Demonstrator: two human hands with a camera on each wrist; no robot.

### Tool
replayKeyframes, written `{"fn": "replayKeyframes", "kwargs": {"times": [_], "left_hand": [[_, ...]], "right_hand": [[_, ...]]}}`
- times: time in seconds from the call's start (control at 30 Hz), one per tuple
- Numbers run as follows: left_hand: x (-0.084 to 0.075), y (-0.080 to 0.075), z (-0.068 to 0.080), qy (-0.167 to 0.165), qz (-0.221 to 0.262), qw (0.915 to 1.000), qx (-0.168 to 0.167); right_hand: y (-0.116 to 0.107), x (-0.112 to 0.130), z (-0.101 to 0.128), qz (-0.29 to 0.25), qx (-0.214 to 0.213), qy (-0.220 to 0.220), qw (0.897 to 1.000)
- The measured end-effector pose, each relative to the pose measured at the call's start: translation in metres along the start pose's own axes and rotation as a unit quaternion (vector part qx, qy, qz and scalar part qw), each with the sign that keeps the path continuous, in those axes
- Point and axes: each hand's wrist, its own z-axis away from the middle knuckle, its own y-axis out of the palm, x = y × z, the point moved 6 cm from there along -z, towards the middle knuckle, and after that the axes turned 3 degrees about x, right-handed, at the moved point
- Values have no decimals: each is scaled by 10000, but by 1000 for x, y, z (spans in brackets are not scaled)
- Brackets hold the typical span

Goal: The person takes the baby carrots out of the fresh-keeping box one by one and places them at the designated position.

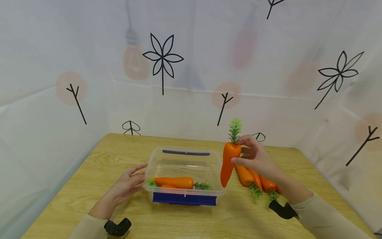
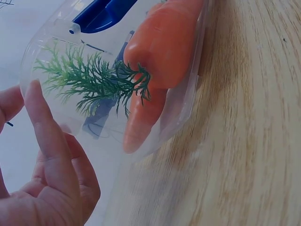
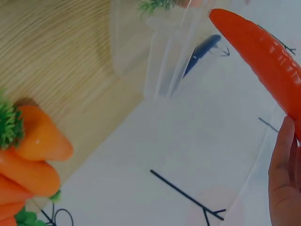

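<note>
Two pale sleeves (image 1: 323,215) with black wrist devices (image 1: 117,227) are nearest. The right hand (image 1: 259,161) pinches an orange toy carrot (image 1: 229,157): the thumb presses its front face just below the crown, the other fingers bend behind its upper part. The carrot hangs nearly upright, green leaves above the fingers, tip pointing down beside the right rim of a clear plastic box (image 1: 209,192) with blue latches. The left hand (image 1: 129,184) rests at the box's left end, fingers apart and loosely bent, fingertips against it. Inside, a carrot (image 1: 176,182) lies lengthwise over another, partly hidden. More carrots (image 1: 244,175) lie bunched on the wooden desk (image 1: 104,162), beneath and beyond the right forearm.
</note>
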Motion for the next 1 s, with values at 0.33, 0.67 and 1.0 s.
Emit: {"fn": "replayKeyframes", "kwargs": {"times": [0.33,0.67,1.0], "left_hand": [[0,1,1,-15,69,10000,2],[-1,1,1,30,102,9999,18],[0,0,1,8,84,10000,-18]], "right_hand": [[-34,2,27,-45,-479,-137,9987],[-64,-5,53,459,-762,42,9960],[-89,-20,74,751,-1198,320,9894]]}}
